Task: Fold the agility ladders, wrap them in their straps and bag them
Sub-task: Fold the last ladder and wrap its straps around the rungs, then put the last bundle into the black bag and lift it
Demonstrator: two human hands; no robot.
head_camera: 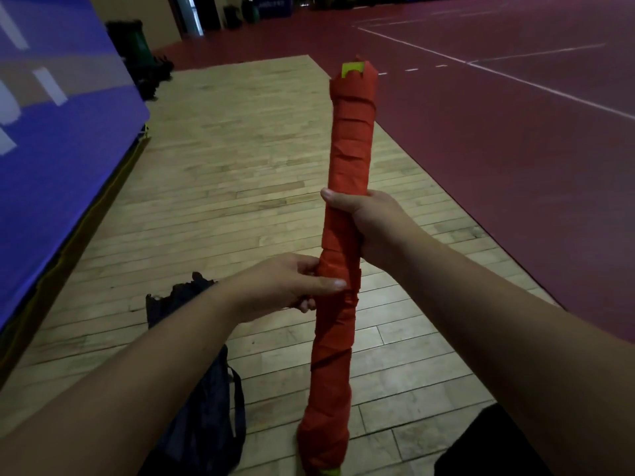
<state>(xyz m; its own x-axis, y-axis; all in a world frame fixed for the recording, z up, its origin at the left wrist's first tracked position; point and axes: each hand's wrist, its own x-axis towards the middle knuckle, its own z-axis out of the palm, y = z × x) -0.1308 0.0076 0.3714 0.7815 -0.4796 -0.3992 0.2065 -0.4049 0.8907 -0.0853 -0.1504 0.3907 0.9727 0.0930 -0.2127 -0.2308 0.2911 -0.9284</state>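
A folded agility ladder (pixel 348 146) stands upright in front of me, a long bundle wound all over in red strap, with yellow-green rungs showing at its top and bottom ends. My right hand (pixel 364 221) grips the bundle around its middle, thumb across the front. Just below, my left hand (pixel 292 283) holds the bundle from the left, its thumb pressing on the strap. A dark carry bag (pixel 206 407) lies crumpled on the wooden floor under my left forearm.
A blue padded wall panel (pixel 51 132) runs along the left. Light wooden flooring (pixel 240 149) stretches ahead, bordered on the right by dark red court floor (pixel 515 132) with white lines. Dark bins and gear (pixel 144 56) stand at the far left corner.
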